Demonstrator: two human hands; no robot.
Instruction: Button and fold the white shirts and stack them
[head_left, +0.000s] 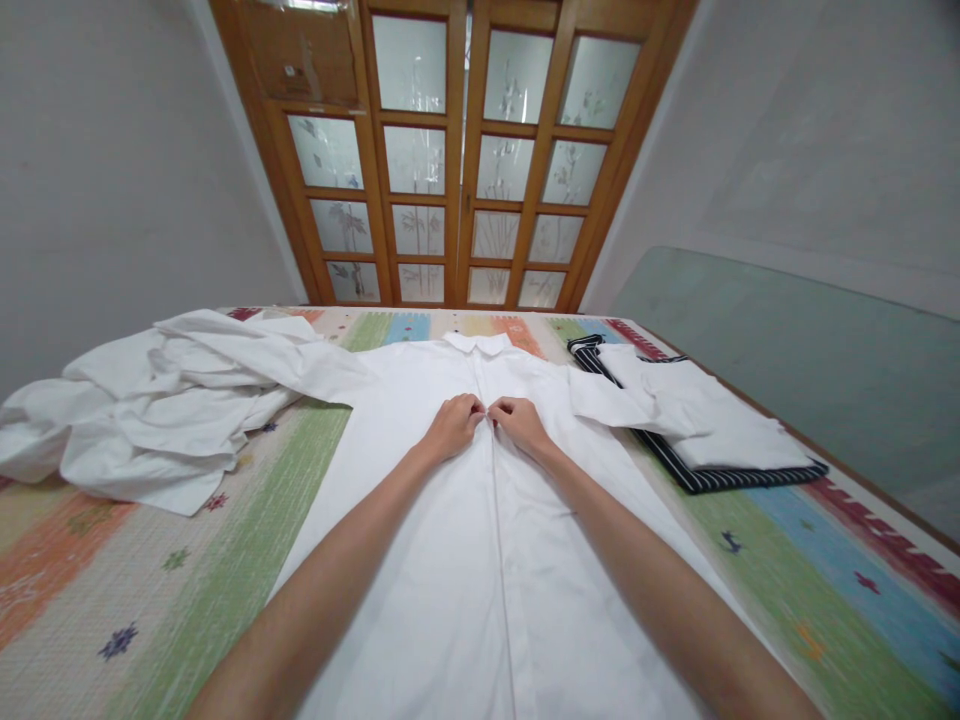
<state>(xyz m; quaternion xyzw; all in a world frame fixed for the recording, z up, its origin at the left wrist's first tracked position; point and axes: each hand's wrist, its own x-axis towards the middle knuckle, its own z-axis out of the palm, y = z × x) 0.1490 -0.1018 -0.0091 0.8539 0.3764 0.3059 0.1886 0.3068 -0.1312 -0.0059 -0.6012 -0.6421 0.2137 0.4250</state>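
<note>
A white collared shirt (420, 520) lies spread out, front up, with its collar at the far end and its sleeves out to both sides. At the upper part of its front opening, my left hand (454, 424) pinches the placket edge. My right hand (519, 422) pinches the same spot from the other side, the fingertips of both hands almost meeting. A button between the fingers is too small to make out. Below the hands the two front edges lie side by side down the middle.
A crumpled heap of white cloth (165, 400) lies at the left, against the shirt's sleeve. On the right, a folded black-and-white striped cloth (701, 484) lies under the other sleeve and white fabric. Everything rests on a colourful patterned cover (247, 560). Wood-framed glass doors (454, 200) stand beyond.
</note>
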